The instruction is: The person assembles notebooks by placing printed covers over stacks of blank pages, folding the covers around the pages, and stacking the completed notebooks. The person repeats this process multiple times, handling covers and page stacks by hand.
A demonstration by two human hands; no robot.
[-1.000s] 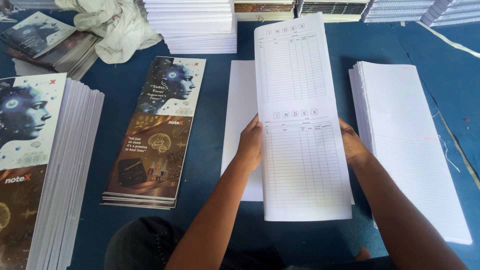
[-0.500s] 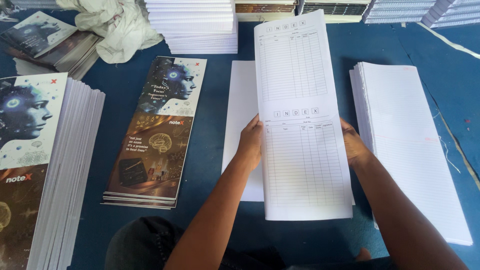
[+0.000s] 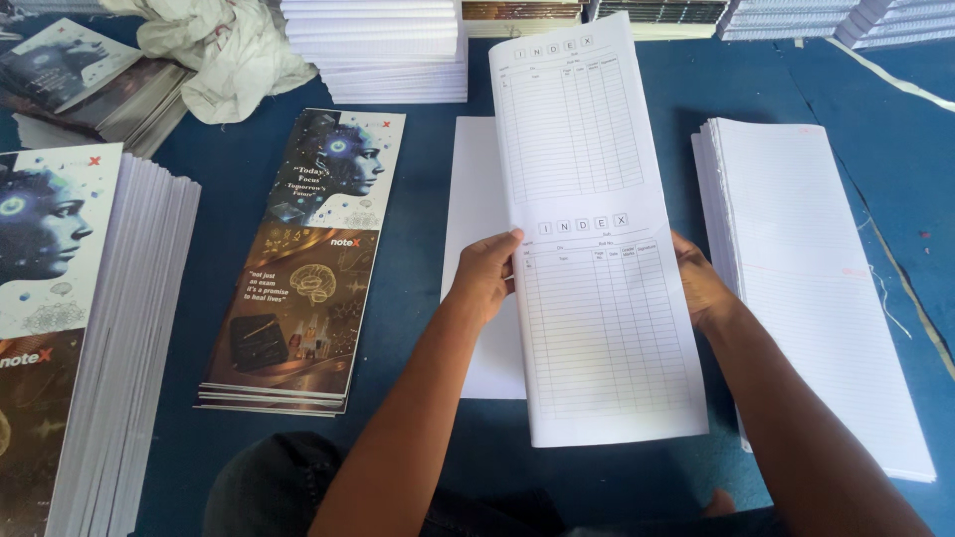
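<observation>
While both hands grip it by its long edges, a tall white printed sheet (image 3: 597, 239) with two ruled table forms stands tilted up over the blue counter (image 3: 428, 199), centre of view. The left hand (image 3: 485, 276) pinches the sheet's left edge, thumb on the front face; the right hand (image 3: 698, 283) is mostly behind the right edge, so its grip cannot be told exactly. Under the sheet lies a plain white sheet (image 3: 477, 249), flat on the counter. Right: a thick pile of lined white pages (image 3: 816, 288). Left of centre: a low pile of long cover prints (image 3: 308, 259), pale face artwork far half, brown near half. Far left: taller cover stack (image 3: 90, 338). Far: white page stack (image 3: 383, 45), crumpled cloth (image 3: 224, 50).
</observation>
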